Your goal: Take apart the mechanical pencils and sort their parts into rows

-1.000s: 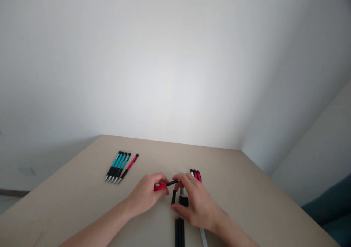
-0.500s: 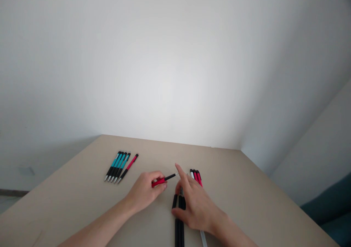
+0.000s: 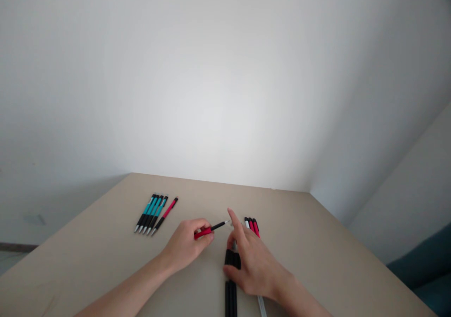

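Observation:
My left hand (image 3: 186,242) pinches a red pen body (image 3: 203,233) with a black grip, its thin pale tip pointing right toward my other hand. My right hand (image 3: 252,260) has its index finger raised, while the thumb and another finger close on the ends of several short black pen grips (image 3: 231,258). More black tubes (image 3: 230,300) lie lengthwise just below them. Under and beyond the right hand, red pen barrels (image 3: 252,224) and a white one (image 3: 246,221) lie side by side, partly hidden. A clear thin tube (image 3: 261,306) shows below the wrist.
Several teal and black pens (image 3: 151,213) lie in a row at the left of the beige table (image 3: 289,242), with one red and black pen (image 3: 165,216) beside them. A white wall (image 3: 218,82) rises behind the table. Dark teal cloth (image 3: 423,260) hangs at the right.
My right hand has shifted slightly right, and the leftmost black grip now lies against the others. The left hand with the red pen body has barely moved.

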Motion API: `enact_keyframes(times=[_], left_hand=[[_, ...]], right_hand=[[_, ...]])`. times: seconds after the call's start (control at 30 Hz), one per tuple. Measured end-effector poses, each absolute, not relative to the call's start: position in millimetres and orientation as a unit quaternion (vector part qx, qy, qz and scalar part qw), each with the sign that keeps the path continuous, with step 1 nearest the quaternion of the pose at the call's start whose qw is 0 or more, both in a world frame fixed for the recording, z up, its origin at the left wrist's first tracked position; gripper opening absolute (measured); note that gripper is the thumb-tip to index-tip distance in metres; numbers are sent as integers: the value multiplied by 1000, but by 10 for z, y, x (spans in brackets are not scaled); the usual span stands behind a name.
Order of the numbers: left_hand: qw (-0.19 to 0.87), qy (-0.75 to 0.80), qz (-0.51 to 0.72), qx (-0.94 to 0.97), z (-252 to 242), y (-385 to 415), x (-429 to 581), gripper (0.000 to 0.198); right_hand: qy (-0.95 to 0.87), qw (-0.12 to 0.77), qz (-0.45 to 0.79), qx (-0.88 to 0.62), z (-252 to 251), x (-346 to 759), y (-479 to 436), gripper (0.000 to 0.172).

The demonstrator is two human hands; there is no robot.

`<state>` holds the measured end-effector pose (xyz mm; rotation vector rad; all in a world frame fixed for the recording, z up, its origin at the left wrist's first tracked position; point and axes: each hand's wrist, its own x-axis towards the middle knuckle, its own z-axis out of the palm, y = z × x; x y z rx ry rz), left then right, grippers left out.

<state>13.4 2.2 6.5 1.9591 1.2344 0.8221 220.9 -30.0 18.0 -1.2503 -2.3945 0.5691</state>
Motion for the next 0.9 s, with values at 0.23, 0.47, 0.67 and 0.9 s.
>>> enact_keyframes(times=[0.23, 0.47, 0.67, 0.9], left_hand=[[337, 473, 316, 750, 88, 14, 136, 17], [333, 472, 318, 752, 95, 18, 134, 19], [334, 478, 324, 746, 108, 13, 113, 21], [342, 478, 338, 735, 96, 24, 100, 23]], right_hand=[[-854, 181, 204, -443, 192, 2222, -309, 110], [-855, 170, 203, -446, 244, 2221, -317, 110], [-854, 217, 183, -435, 265, 2304, -316, 107], [-861, 166, 177, -448, 405, 2380, -357, 44]])
